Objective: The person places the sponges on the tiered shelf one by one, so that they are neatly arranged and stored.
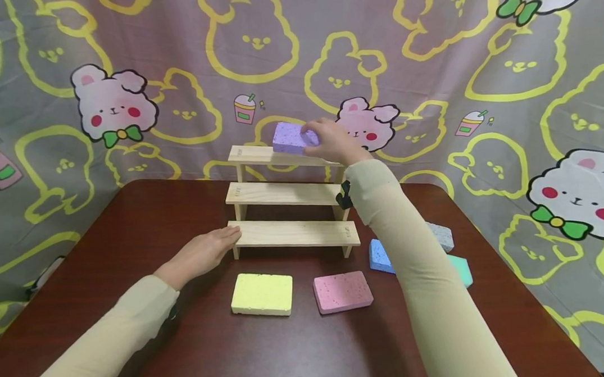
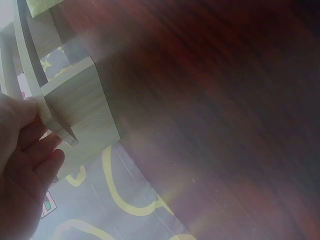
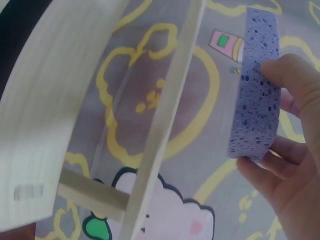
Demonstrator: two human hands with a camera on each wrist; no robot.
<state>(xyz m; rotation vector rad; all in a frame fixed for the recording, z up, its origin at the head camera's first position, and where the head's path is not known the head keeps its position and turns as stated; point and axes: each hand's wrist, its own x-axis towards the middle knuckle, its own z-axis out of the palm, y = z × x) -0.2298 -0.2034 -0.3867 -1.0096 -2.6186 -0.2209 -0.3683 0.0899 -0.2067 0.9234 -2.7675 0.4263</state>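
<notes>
My right hand [image 1: 334, 142] pinches a purple sponge [image 1: 288, 137] by its right end, at the top tier of a three-step wooden shelf stand [image 1: 294, 234]. In the right wrist view the sponge [image 3: 256, 85] is apart from the shelf board, thumb on one side and fingers on the other. My left hand [image 1: 203, 254] holds the left end of the lowest board. The left wrist view has its thumb and fingers around that board's end [image 2: 55, 122]. A yellow sponge [image 1: 262, 294] and a pink sponge [image 1: 343, 292] lie in front of the stand.
Right of the stand, partly behind my right forearm, lie a blue sponge [image 1: 380, 257], a grey sponge [image 1: 441, 236] and a green sponge [image 1: 461, 270]. All rest on a dark brown table [image 1: 269, 358]. A patterned curtain [image 1: 174, 36] hangs close behind the table.
</notes>
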